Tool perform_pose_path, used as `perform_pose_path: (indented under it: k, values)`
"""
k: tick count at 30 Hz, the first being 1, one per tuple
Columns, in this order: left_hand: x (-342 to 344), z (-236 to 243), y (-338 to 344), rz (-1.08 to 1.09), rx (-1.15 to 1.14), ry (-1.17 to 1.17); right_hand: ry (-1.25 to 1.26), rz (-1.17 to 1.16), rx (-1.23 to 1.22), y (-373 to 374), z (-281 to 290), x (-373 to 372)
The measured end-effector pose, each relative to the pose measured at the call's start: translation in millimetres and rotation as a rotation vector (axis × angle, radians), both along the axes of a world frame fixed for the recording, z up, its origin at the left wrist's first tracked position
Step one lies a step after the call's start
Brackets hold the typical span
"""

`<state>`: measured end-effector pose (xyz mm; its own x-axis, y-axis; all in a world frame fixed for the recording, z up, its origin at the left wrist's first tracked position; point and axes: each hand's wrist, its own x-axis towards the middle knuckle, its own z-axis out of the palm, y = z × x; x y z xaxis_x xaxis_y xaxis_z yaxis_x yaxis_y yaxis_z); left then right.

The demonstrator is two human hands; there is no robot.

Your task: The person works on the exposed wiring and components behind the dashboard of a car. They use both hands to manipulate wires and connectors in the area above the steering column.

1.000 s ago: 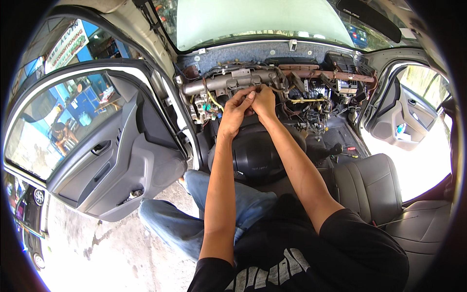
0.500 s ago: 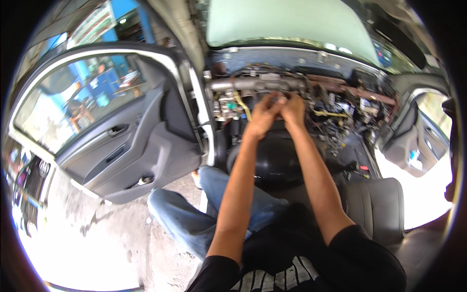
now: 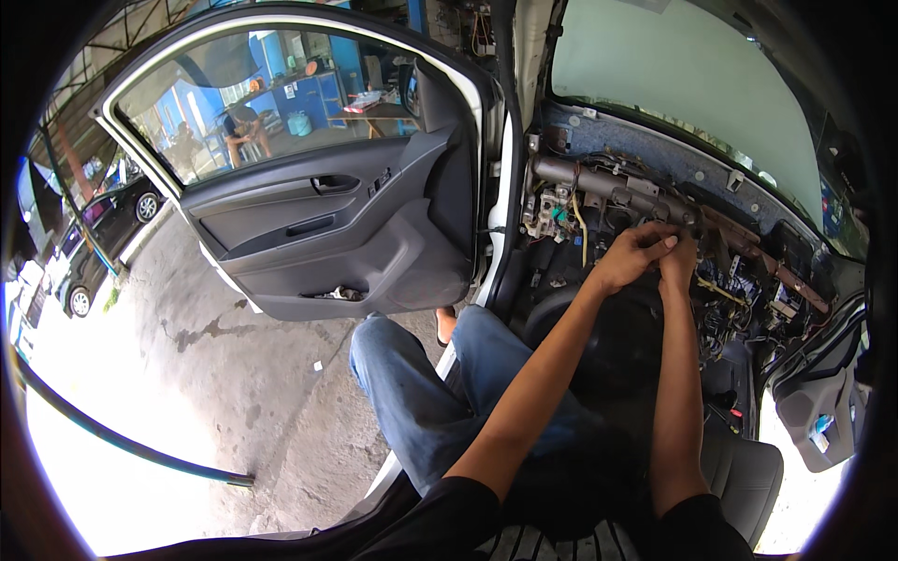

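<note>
My left hand [image 3: 632, 256] and my right hand [image 3: 676, 265] are pressed together just under the bare metal crossbar [image 3: 599, 184] of a stripped car dashboard. Both sets of fingers are curled around something small where the bar meets a rusty bracket [image 3: 748, 236]; the hands hide what it is. Loose wiring and connectors [image 3: 557, 217] hang left of the hands. More cable bundles [image 3: 725, 304] sit to the right. I sit on the driver's seat with a leg in blue jeans [image 3: 412, 393] out of the doorway.
The open driver's door [image 3: 346, 234] with its grey trim panel stands to the left over stained concrete floor [image 3: 206, 374]. The windscreen [image 3: 683, 75] is above. The passenger door [image 3: 823, 411] is open at right. A dark car [image 3: 103, 224] is parked outside.
The view has swung left and tilted, so the open door now fills the middle-left. My hands stay together at the same spot under the crossbar.
</note>
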<state>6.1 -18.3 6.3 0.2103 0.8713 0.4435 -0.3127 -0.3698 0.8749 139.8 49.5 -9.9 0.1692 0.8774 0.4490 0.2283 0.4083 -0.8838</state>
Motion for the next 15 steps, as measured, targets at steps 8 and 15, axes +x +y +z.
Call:
perform_pose_path:
  k: [8, 15]
  values:
    - [-1, 6, -14, 0.064, 0.023, 0.016, -0.315, 0.071, 0.124, 54, -24, 31]
    - [-4, 13, -18, 0.147, 0.107, 0.111, -0.206, 0.127, 0.099, 92, -50, 51]
